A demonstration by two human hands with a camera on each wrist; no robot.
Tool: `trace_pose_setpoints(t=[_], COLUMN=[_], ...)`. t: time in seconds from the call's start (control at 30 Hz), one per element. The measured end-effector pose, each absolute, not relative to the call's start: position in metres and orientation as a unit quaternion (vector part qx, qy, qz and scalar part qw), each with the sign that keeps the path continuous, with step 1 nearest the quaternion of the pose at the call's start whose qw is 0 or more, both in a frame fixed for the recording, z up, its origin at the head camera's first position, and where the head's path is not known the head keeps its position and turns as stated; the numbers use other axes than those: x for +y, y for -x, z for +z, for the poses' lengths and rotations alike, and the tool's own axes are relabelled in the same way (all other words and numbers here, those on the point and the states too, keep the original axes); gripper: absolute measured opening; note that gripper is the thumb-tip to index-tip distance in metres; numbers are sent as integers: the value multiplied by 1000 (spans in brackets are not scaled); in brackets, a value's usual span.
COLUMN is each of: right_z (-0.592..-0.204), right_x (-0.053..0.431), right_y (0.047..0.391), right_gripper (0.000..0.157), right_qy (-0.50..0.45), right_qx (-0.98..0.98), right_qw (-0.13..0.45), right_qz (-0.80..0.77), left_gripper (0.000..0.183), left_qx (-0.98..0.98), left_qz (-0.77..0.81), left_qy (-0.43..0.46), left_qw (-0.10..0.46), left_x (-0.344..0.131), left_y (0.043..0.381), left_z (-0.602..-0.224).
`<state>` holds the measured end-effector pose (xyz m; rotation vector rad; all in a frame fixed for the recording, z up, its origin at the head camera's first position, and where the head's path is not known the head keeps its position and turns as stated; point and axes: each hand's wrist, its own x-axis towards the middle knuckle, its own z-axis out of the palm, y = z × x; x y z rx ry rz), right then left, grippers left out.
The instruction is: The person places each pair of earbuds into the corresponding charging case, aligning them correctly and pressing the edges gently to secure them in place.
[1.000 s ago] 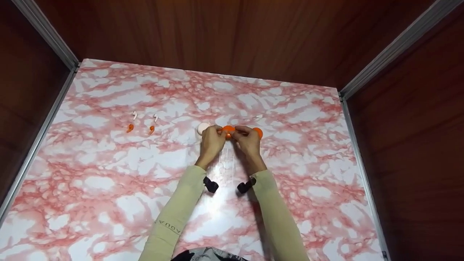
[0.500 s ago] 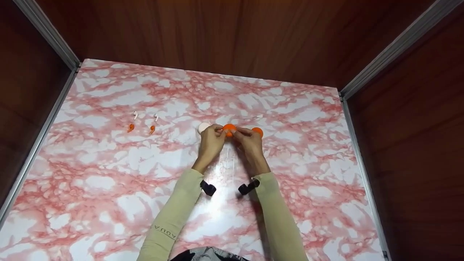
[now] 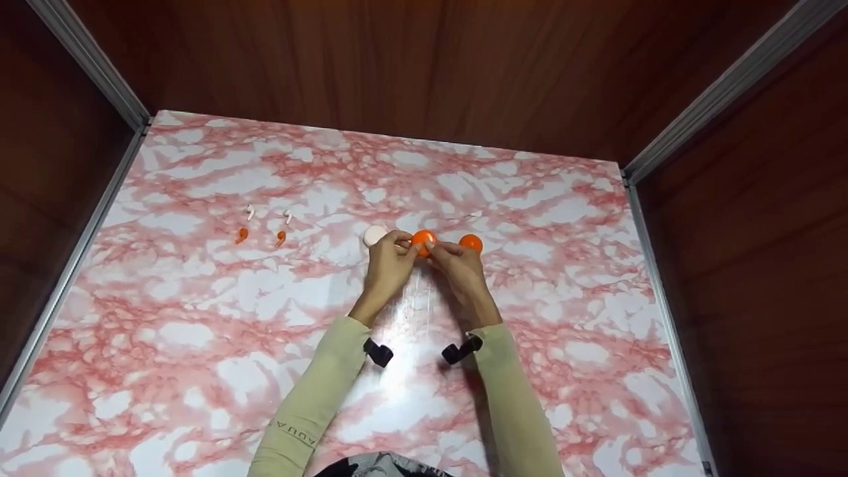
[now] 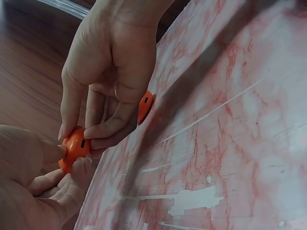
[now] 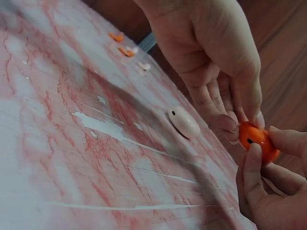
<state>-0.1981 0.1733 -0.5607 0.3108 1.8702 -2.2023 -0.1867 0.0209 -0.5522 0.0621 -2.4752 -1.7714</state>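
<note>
An orange earbud case, rounded and glossy, is held between both hands just above the table. My left hand pinches its left side, and my right hand pinches its right side, thumbs toward me. A small dark slot shows on the held case in the left wrist view. A second orange earbud case lies just beyond the right hand. Beside the left hand lies a pale pinkish-white earbud case, also visible as a pale case in the right wrist view.
Two white earbuds, a left one and a right one, lie at the left of the marbled table. Nearer me are two orange earbuds, one left of the other. Dark wood panels enclose the table.
The held orange case showed two parted orange areas a second ago and now appears as one rounded shape. Both hands have shifted slightly right with it. The things on the table stay put.
</note>
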Motion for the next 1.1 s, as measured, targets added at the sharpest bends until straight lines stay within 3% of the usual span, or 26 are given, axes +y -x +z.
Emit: trace_pose_setpoints(t=[0.63,1.1], right_z=[-560,-563], right_x=[178,183], right_y=[179,169], right_gripper=[32,39], right_qy=[-67,-37], right_qx=[619,617], right_qw=[136,142], right_qz=[-770,-773], left_gripper=[22,25], left_qx=[-801,-784], left_qz=[-598,-611], left_qy=[-16,50], left_qw=[6,-95], left_x=[13,-4], left_y=[187,185], left_z=[-549,-551])
